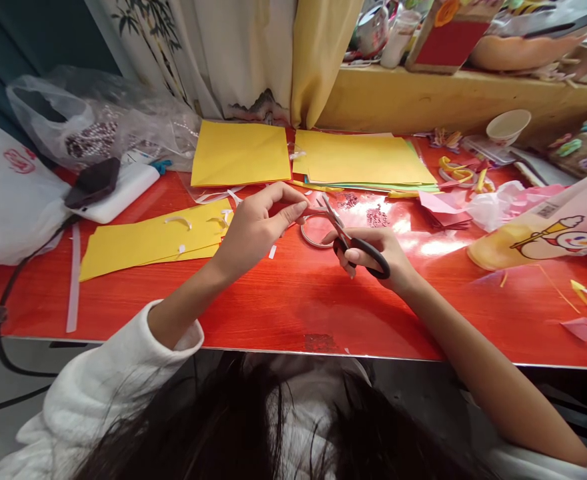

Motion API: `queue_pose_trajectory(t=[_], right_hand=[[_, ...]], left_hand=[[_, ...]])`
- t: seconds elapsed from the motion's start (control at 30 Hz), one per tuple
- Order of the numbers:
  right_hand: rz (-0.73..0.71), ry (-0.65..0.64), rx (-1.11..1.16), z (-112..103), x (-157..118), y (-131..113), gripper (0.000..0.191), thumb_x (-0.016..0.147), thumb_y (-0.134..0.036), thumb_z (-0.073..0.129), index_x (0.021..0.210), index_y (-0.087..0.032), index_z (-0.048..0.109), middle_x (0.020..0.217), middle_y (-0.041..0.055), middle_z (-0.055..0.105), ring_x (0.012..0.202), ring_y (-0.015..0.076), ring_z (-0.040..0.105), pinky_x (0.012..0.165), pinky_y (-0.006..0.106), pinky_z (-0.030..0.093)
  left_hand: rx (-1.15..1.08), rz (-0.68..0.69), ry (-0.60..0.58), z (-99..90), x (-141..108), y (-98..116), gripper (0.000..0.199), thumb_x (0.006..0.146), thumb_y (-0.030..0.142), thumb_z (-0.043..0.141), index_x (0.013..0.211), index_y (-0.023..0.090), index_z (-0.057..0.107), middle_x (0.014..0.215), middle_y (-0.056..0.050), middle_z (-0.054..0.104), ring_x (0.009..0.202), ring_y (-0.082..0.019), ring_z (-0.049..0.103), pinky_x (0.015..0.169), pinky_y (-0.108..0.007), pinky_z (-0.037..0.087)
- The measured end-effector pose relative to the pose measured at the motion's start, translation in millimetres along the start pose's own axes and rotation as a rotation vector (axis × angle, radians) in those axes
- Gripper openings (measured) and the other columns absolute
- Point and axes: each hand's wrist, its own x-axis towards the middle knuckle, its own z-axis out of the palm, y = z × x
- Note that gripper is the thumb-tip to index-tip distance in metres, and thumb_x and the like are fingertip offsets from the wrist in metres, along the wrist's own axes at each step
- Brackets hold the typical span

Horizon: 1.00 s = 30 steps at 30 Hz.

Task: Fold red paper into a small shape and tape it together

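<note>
My right hand [381, 257] grips black-handled scissors [368, 255], fingers through the loops. The blades point up and left, slightly apart, close to the fingertips of my left hand [261, 223]. Thumb and forefinger of that left hand are pinched together at the blade tips; what they hold is too small to make out, though something thin and pale shows there. A roll of tape or similar ring [315, 241] lies on the red table behind the scissors. Below my left hand is a small white paper scrap [272, 252].
Yellow paper strips [138, 241] lie at left; stacks of yellow sheets [241, 155] are at the back. A phone [93, 183] rests on a white box [128, 193] beside plastic bags [13, 193]. At right stand a drink cup [538, 223] and pink paper pieces [443, 205].
</note>
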Motion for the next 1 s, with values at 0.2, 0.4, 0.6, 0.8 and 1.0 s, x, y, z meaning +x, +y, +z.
queue_pose_trajectory(t=[0.2,0.4,0.6,0.8,1.0], right_hand=[[0.015,-0.005,-0.017,0,0,-1,0.029,0.076,-0.039,0.069,0.093,-0.014,0.069,0.054,-0.003,0.05,0.05,0.0087,0.046,0.05,0.023,0.038],[0.027,-0.012,-0.027,0,1,-1,0.028,0.075,-0.038,0.07,0.09,-0.014,0.069,0.054,-0.0033,0.05,0.049,0.0083,0.046,0.05,0.023,0.038],[0.057,-0.023,-0.055,-1,0,-4,0.028,0.074,-0.037,0.071,0.089,-0.014,0.07,0.051,-0.0038,0.048,0.046,0.008,0.045,0.049,0.023,0.036],[0.105,-0.063,-0.062,-2,-1,-7,0.03,0.074,-0.038,0.071,0.092,-0.013,0.069,0.054,-0.0039,0.049,0.048,0.0081,0.045,0.049,0.023,0.036],[0.147,-0.103,-0.101,-1,1,-10,0.039,0.07,-0.044,0.073,0.09,-0.012,0.068,0.058,-0.003,0.049,0.047,0.0078,0.045,0.047,0.023,0.035]], left_hand=[[0.024,-0.004,-0.021,-0.1,0,1,0.007,0.087,0.02,0.057,0.084,0.016,0.062,0.087,-0.003,0.067,0.077,-0.011,0.062,0.064,-0.022,0.049],[0.052,-0.005,-0.038,-1.5,0,-1,0.008,0.087,0.022,0.057,0.084,0.017,0.062,0.087,-0.003,0.067,0.075,-0.011,0.061,0.063,-0.024,0.048],[0.038,-0.005,-0.051,-2.1,1,-3,0.004,0.086,0.02,0.056,0.085,0.017,0.058,0.088,-0.003,0.063,0.079,-0.012,0.059,0.069,-0.026,0.05],[0.006,0.013,-0.027,-3.8,3,-8,0.013,0.084,0.013,0.054,0.096,0.019,0.054,0.091,-0.003,0.056,0.089,-0.014,0.057,0.083,-0.029,0.05],[-0.054,0.073,0.036,-3.3,5,-13,0.019,0.083,0.013,0.057,0.099,0.021,0.052,0.091,-0.002,0.057,0.089,-0.015,0.06,0.084,-0.031,0.053]])
